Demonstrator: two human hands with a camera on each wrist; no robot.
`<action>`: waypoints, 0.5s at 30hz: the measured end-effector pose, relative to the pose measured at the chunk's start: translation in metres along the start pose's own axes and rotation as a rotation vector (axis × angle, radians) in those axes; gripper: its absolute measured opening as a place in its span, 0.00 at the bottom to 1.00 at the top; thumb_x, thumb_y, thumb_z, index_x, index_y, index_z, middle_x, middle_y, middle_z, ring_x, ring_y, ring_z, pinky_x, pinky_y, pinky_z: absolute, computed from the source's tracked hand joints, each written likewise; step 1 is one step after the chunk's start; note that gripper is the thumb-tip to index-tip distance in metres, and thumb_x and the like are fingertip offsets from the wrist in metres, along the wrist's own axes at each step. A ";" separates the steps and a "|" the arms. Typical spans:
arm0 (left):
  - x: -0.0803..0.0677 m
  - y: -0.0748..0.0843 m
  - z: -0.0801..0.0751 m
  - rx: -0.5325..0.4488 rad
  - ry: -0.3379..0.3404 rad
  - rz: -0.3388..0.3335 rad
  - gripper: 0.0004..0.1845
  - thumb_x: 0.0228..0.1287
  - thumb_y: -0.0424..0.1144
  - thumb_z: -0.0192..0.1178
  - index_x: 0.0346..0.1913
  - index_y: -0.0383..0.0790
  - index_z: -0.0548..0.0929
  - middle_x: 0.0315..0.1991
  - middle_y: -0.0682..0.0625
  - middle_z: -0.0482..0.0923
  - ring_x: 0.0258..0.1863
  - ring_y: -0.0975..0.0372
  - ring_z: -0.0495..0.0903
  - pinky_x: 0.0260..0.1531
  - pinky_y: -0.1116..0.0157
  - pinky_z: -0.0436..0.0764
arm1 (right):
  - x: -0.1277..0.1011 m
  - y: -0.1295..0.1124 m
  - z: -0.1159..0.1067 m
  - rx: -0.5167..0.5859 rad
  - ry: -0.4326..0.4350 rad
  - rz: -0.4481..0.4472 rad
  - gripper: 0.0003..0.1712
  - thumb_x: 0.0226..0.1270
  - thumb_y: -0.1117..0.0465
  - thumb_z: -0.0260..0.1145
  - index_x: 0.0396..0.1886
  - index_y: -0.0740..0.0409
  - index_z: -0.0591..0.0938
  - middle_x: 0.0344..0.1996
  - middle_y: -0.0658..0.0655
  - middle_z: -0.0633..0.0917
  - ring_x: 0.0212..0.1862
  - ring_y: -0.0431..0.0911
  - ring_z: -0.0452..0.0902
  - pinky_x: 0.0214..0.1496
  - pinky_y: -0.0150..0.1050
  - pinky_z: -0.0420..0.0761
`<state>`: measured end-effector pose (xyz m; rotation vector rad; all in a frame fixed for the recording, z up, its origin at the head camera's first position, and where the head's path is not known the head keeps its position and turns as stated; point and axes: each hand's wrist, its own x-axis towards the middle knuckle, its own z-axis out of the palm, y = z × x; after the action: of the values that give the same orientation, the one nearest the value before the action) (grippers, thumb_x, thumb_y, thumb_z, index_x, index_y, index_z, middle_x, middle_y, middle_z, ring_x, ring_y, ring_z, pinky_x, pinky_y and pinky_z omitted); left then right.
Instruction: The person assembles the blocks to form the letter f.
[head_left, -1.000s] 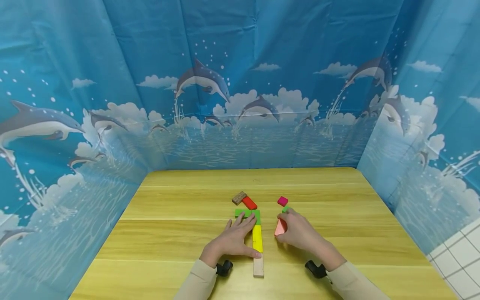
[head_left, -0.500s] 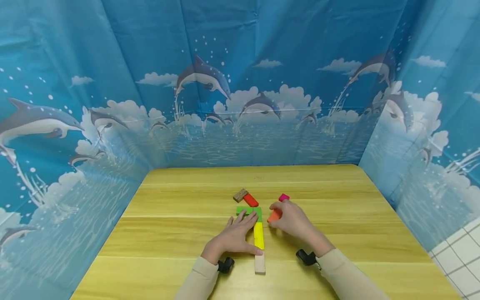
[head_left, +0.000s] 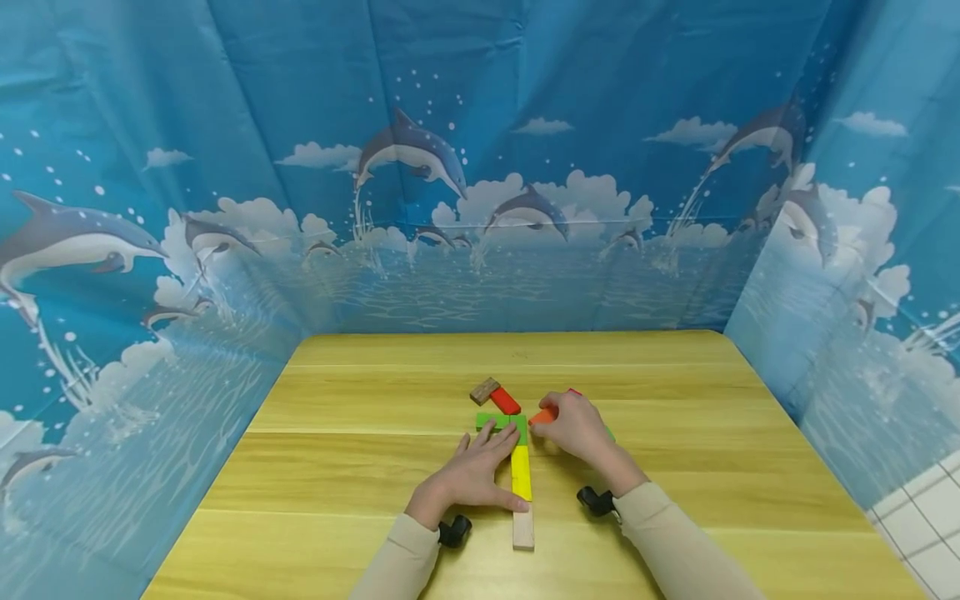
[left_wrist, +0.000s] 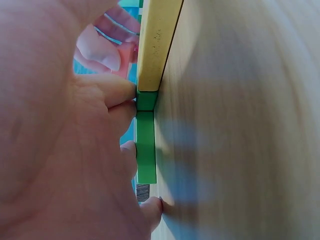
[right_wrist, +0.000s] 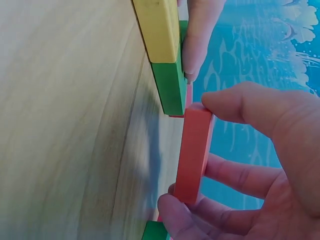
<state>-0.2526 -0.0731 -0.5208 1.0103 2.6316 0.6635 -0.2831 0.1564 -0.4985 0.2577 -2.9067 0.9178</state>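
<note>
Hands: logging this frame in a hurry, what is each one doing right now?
Left hand: open, fingers flat on the green block and yellow block.
Right hand: pinches the orange block.

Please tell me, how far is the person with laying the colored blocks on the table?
Done: a plain wooden block, a yellow block and green blocks lie in a line. In hand: the right hand pinches an orange block just beside the green end, not yet set down, while the left hand rests on the row. Left, it seems: a red block and a brown block lie loose beyond.
</note>
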 end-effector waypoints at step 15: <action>0.000 -0.003 0.002 -0.003 0.006 -0.006 0.60 0.55 0.74 0.63 0.82 0.49 0.49 0.82 0.54 0.42 0.80 0.51 0.34 0.71 0.36 0.40 | 0.007 0.000 0.009 -0.085 0.059 0.029 0.27 0.57 0.51 0.77 0.52 0.63 0.84 0.43 0.62 0.79 0.33 0.51 0.75 0.37 0.47 0.81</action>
<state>-0.2540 -0.0745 -0.5244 1.0009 2.6363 0.6700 -0.2899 0.1504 -0.5054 0.1799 -2.8937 0.7900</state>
